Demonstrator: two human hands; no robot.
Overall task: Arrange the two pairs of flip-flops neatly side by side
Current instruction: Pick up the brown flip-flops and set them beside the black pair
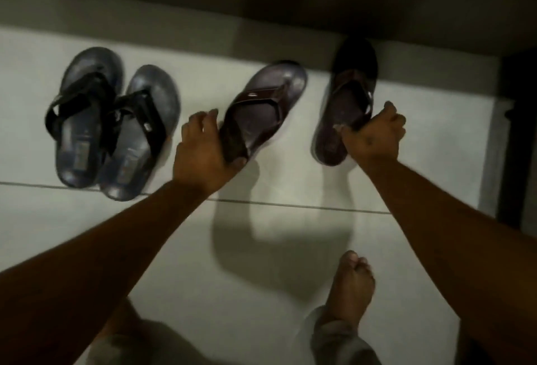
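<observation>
A pair of dark blue flip-flops with black straps (110,123) lies close together on the white tiled floor at the left, toes pointing away. My left hand (203,149) grips the heel of one brown flip-flop (267,103), which is tilted with its toe to the upper right and seems lifted off the floor. My right hand (374,132) holds the side strap of the other brown flip-flop (345,94), whose toe reaches into the shadow at the wall. The two brown ones are apart.
A dark wall or ledge (290,1) runs along the far side of the floor. A dark vertical frame (517,132) stands at the right. My bare foot (351,283) rests on the tiles (276,248) below the brown flip-flops.
</observation>
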